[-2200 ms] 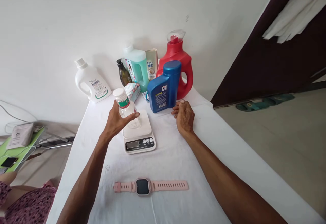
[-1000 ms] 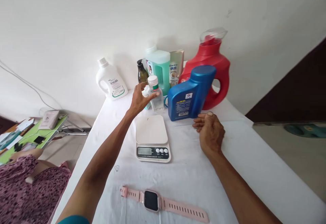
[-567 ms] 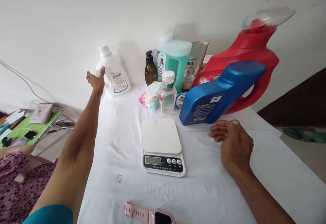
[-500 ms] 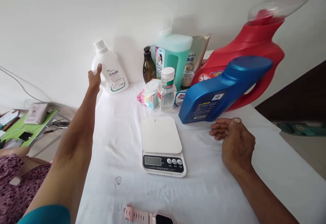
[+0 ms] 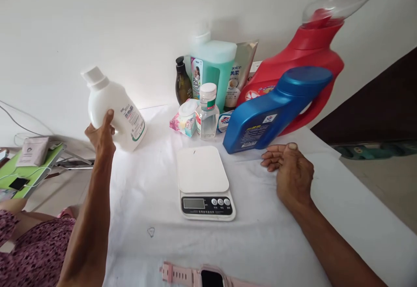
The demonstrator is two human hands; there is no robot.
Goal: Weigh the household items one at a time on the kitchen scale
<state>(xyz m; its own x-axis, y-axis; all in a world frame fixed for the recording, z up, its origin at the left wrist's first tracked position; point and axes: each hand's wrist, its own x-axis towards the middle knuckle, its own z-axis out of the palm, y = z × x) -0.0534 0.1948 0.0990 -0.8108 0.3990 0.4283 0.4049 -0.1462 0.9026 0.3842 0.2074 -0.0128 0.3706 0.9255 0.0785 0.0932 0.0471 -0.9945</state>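
My left hand (image 5: pixel 103 135) is wrapped round the handle of a white detergent bottle (image 5: pixel 119 113), which leans to the left at the table's left edge. Its label faces me; my fingers on the far side are partly hidden. My right hand (image 5: pixel 289 171) rests on the white cloth, fingers loosely curled, just in front of a blue bottle (image 5: pixel 257 126). I see nothing between those fingers, though the palm side is partly hidden. Between my hands lies a white kitchen scale (image 5: pixel 202 169) with a bare plate and a blank display.
Behind the scale stand a clear bottle (image 5: pixel 207 119), a tissue pack (image 5: pixel 184 119), a dark pump bottle (image 5: pixel 183 82), a green jug (image 5: pixel 220 56) and a large red jug (image 5: pixel 293 56). A pink watch (image 5: pixel 211 276) lies at the front edge. A person's patterned clothing (image 5: pixel 39 248) shows at left.
My left hand has brought the white bottle nearer to me, and it now tilts further left. My right hand keeps its place by the blue bottle. The view has shifted slightly.
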